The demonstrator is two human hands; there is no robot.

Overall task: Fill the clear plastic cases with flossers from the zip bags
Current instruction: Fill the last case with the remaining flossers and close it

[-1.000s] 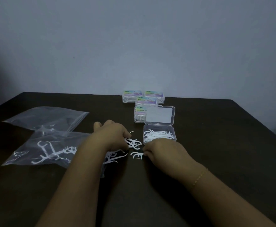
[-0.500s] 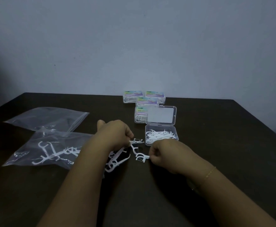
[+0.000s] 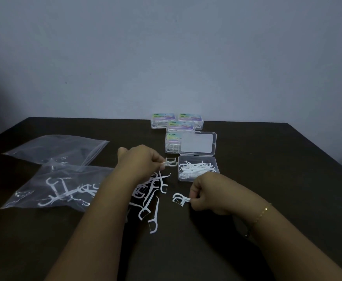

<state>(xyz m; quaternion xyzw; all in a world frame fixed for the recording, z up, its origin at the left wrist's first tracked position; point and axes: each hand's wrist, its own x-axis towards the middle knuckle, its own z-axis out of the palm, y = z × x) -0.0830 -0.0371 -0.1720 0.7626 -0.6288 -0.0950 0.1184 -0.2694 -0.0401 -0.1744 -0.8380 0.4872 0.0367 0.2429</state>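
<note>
Left hand (image 3: 139,161) pinches a white Y-shaped flosser (image 3: 170,162); right hand (image 3: 208,192) pinches another flosser (image 3: 179,199). Loose flossers (image 3: 151,197) piled on dark matte table (image 3: 267,159). Open clear case (image 3: 198,168) half full; crinkly zip bag (image 3: 62,187) left.

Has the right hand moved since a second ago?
Yes. The right hand, pinching a flosser, has drawn back toward the person, away from the open case whose near edge it was touching.
</note>
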